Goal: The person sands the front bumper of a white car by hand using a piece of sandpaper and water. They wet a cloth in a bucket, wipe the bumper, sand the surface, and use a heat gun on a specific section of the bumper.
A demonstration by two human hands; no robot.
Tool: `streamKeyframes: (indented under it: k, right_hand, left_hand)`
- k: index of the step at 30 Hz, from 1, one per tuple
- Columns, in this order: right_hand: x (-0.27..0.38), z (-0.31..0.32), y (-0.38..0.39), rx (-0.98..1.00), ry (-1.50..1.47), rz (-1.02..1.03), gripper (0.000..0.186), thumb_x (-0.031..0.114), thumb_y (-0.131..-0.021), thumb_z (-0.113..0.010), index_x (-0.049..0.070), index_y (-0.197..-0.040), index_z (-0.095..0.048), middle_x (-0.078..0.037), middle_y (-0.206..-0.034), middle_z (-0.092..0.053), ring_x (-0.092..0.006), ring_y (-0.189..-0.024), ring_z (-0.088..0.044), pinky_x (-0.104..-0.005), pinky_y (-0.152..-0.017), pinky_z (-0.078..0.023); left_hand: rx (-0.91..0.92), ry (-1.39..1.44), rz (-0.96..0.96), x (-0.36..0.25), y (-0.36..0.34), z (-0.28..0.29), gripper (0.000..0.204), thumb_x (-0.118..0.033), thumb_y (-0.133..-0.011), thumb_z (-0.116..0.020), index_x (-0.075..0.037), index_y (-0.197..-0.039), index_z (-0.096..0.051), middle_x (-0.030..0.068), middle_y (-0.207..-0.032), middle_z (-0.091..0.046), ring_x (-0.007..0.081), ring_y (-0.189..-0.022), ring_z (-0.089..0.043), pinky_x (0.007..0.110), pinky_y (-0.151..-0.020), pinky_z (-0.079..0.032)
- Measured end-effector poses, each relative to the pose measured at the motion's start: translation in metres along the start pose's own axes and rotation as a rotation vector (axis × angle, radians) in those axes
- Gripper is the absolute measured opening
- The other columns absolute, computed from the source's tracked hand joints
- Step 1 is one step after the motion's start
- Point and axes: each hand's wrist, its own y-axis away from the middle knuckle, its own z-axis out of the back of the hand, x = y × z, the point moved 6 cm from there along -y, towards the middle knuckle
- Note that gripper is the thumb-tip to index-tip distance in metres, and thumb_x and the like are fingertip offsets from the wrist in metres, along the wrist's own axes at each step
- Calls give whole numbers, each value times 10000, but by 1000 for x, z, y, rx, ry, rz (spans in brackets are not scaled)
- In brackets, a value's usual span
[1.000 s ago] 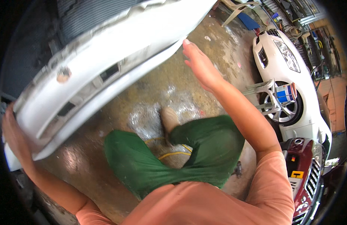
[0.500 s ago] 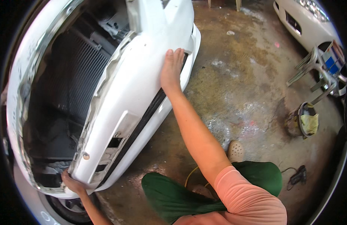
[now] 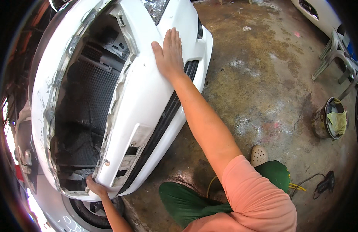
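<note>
A white car bumper (image 3: 138,104) stretches diagonally across the front of a car, with a long black grille strip (image 3: 163,120) in its lower part. My right hand (image 3: 169,56) lies flat on its white surface below the headlight (image 3: 155,8), fingers stretched and thumb apart. At the other end, my left hand (image 3: 97,188) grips the bumper's upper edge, its fingertips partly hidden behind it. Between bumper and car body is a dark opening where a radiator (image 3: 92,83) shows. A raised plate recess (image 3: 138,135) sits midway along the bumper.
Wet, stained concrete floor (image 3: 241,77) lies to the right. A bucket with a yellow cloth (image 3: 336,120), a plastic stool (image 3: 335,54) and another white car (image 3: 322,15) stand farther right. Near my knee are a corded black tool (image 3: 325,183) and a yellow hose (image 3: 297,187).
My right hand has shifted from beside the grille's end farther onto the white surface, its thumb now spread. My left hand keeps its hold. The view has swung left, showing more headlight.
</note>
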Motion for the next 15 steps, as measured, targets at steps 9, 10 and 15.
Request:
streamKeyframes:
  k: [9, 10, 15]
  right_hand:
    - [-5, 2, 75, -22, 73, 97, 774, 432, -1019, -408, -156, -1474, -195, -360, -1550, -180, -490, -1459, -163, -540, -1199, -128]
    - [-5, 2, 83, -20, 80, 95, 776, 433, -1020, -405, -156, -1477, -187, -359, -1553, -172, -495, -1459, -158, -544, -1198, -126]
    - [4, -4, 144, 26, 45, 51, 814, 432, -1019, -416, -145, -1501, -104, -354, -1576, -81, -497, -1473, -96, -559, -1196, -107]
  left_hand:
    - [-36, -155, -50, 1, 2, 3, 514, -314, -1033, -263, 79, -995, -592, 253, -985, -597, 425, -965, -531, 477, -889, -388]
    - [-29, -162, -45, 0, 2, 2, 511, -314, -1033, -268, 79, -993, -592, 253, -995, -598, 425, -969, -532, 477, -891, -388]
    - [-26, -288, -92, 2, 0, 1, 480, -295, -1034, -294, 80, -1022, -593, 256, -1041, -599, 428, -992, -538, 479, -902, -393]
